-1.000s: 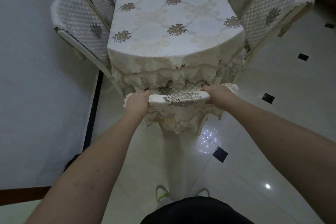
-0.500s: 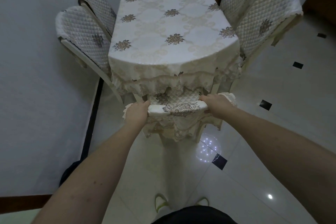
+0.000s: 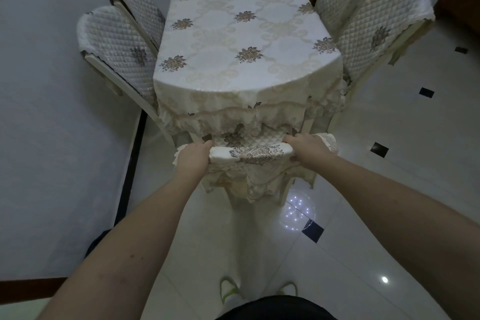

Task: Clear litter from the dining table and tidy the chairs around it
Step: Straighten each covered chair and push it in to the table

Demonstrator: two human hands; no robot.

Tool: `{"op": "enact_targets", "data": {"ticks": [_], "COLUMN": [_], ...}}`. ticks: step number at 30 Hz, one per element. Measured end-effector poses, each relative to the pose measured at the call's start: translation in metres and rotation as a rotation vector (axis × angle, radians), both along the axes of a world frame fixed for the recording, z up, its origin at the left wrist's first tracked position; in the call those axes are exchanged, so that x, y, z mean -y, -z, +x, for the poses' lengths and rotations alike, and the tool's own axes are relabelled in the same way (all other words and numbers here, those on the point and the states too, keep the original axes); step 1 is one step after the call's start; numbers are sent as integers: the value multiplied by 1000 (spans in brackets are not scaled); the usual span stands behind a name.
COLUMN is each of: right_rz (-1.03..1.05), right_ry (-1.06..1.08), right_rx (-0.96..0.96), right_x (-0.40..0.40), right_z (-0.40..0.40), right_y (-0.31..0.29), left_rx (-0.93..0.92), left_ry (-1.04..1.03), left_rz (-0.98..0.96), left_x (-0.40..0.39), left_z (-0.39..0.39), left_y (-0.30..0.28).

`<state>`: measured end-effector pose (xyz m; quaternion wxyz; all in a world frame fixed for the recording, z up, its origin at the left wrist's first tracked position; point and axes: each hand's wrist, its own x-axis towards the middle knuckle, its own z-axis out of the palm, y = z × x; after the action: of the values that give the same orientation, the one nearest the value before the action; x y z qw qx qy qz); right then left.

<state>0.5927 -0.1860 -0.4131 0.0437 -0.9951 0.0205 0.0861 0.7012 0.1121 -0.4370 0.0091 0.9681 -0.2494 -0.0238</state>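
The dining table (image 3: pixel 244 34), under a cream cloth with brown flower motifs, stands straight ahead with no litter on its top. A chair in a quilted cream cover is pushed in at the near end; its top rail (image 3: pixel 250 154) lies between my hands. My left hand (image 3: pixel 193 157) grips the rail's left end. My right hand (image 3: pixel 307 148) grips its right end. The chair's seat is hidden under the table's lace skirt.
Two quilted chairs (image 3: pixel 117 44) lean tucked against the table's left side, close to the grey wall (image 3: pixel 52 112). Two more (image 3: pixel 374 23) stand on the right. Glossy white floor tiles (image 3: pixel 389 163) with small black insets spread to the right. My feet (image 3: pixel 257 291) show at the bottom.
The table and the chair sit a little lower and farther from me in the picture. Both hands keep the same hold on the chair's top rail.
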Motion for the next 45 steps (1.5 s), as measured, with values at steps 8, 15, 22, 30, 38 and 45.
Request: {"op": "enact_targets", "data": {"ticks": [8,15,22,30,38,45], "right_rz": [23,28,2,25,20,81], "right_ry": [1,13,60,60,77,182], "right_rx": [-17,5,33,48,58,147], "right_x": [8,15,12,14,13,2], "right_z": [2,3,2,11,15,-2], "right_y": [-2,-1,5,7,7,10], "left_rx": [-7,10,37,64,30,5], "left_ry": [-3,7,20,8,-4,-27], "left_rz": [23,25,22,1,31,2], "left_x": [8,13,11,14,16,16], "left_z": [-2,-4,-3,4,13,9], "left_y": [0,3,3,3,1,3]}}
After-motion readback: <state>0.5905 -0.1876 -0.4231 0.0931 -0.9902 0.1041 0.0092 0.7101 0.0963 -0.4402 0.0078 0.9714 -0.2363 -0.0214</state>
